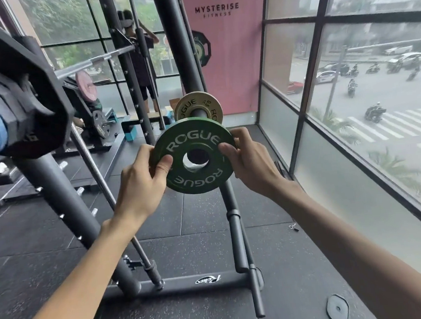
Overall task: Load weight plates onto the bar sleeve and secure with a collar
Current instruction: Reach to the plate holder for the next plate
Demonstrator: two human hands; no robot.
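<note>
soft daylight from windows [350,83], wide-angle bending at edges

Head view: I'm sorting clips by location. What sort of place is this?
Almost certainly a gym: a green Rogue plate, a loaded barbell on a rack, and a Mysterise Fitness banner.

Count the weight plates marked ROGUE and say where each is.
2. A green plate is held by its rim between the left hand and right hand; a cream plate sits on the bar sleeve behind it. More may hide among the black plates at left.
</note>
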